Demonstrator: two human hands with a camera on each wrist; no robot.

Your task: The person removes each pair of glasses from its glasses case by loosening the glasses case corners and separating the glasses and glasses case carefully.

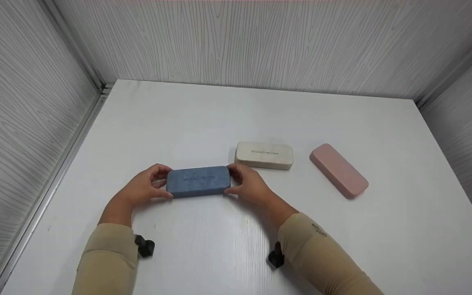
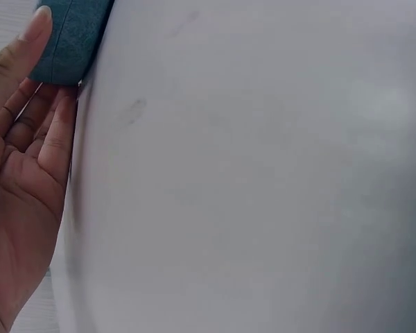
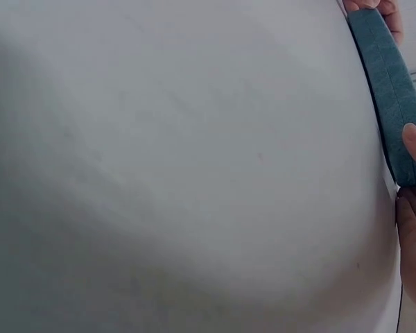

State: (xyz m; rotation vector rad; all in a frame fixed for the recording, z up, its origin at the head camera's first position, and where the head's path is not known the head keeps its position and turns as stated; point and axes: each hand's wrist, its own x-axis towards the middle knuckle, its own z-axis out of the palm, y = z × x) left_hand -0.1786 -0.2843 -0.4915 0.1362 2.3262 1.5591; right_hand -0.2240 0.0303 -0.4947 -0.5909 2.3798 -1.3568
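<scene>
Currently: left hand (image 1: 144, 189) grips the left end of the blue case (image 1: 198, 180) | right hand (image 1: 249, 184) grips its right end | case lies flat on the white surface (image 1: 228, 114), lengthwise between both hands | beige case (image 1: 264, 155) just behind the right hand | pink case (image 1: 338, 170) further right, angled.

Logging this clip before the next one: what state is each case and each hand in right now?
Blue case: closed, lying on the table, gripped at both ends.
Beige case: closed, flat on the table, untouched.
Pink case: closed, flat, angled, untouched.
Left hand: fingers curled round the blue case's left end.
Right hand: fingers curled round its right end.
</scene>
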